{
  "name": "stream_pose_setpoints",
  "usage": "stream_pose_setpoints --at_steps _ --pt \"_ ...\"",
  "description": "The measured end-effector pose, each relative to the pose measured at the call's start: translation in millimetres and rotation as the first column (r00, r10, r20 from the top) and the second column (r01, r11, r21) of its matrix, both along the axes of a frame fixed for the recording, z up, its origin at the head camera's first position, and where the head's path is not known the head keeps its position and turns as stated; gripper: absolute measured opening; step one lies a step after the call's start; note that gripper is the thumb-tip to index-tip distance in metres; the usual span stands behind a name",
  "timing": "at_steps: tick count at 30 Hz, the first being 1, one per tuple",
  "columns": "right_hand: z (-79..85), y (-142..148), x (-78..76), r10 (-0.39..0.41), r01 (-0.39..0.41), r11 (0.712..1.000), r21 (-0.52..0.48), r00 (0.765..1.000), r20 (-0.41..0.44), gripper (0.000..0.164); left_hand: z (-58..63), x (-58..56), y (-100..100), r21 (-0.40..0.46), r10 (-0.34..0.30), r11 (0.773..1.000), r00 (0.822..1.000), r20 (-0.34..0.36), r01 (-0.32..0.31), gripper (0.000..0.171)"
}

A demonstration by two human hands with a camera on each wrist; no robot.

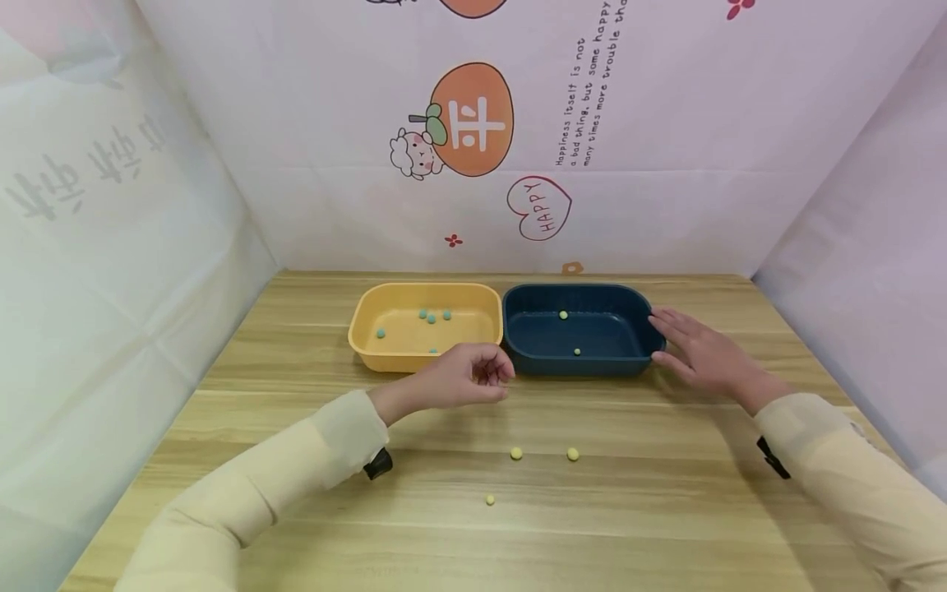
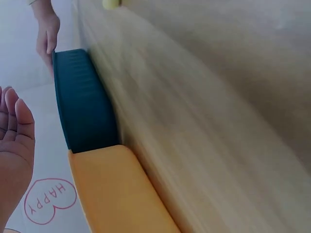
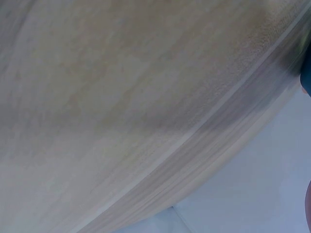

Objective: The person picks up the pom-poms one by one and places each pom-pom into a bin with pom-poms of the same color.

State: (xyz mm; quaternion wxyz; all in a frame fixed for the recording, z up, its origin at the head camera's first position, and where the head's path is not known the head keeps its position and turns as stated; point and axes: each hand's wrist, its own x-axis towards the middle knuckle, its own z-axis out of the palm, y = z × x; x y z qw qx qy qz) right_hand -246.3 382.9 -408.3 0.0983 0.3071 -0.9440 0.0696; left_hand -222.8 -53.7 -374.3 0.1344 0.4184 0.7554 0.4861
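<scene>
My left hand [image 1: 468,378] hovers over the table just in front of where the two bins meet. Its fingers are loosely curled, and I see nothing in them. At the right end of the dark blue bin [image 1: 581,367], my right hand [image 1: 701,355] rests its nearly straight fingers against the rim. That bin has a yellow ball [image 1: 564,315] and a smaller yellow one [image 1: 577,352] inside. Against its left side stands the yellow bin [image 1: 399,363], with several blue balls [image 1: 431,319] in it. The left wrist view shows both bins from the side.
Nearer me on the wooden table lie three loose yellow balls: one [image 1: 516,453] left of another [image 1: 573,454], and a smaller one [image 1: 490,500] closest. A white printed cloth [image 1: 333,214] hangs behind the bins and along both sides.
</scene>
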Motion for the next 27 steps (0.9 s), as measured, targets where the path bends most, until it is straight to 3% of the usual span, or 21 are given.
stream_pose_setpoints --at_steps 12,21,27 --pt "0.0 0 0.7 0.009 -0.009 1.000 0.007 1.000 -0.008 0.063 -15.4 24.5 -10 -0.089 -0.107 0.990 0.993 0.047 0.111 0.022" --pt "1.2 0 -0.1 0.009 -0.009 1.000 0.017 1.000 -0.009 0.063 -26.3 38.1 -11 -0.216 -0.170 0.957 0.977 0.131 0.196 0.025" --pt "2.6 -1 1.9 0.012 -0.011 1.000 0.022 1.000 -0.015 0.063 -32.5 46.2 -9 -0.254 -0.232 0.929 0.958 0.168 0.270 0.024"
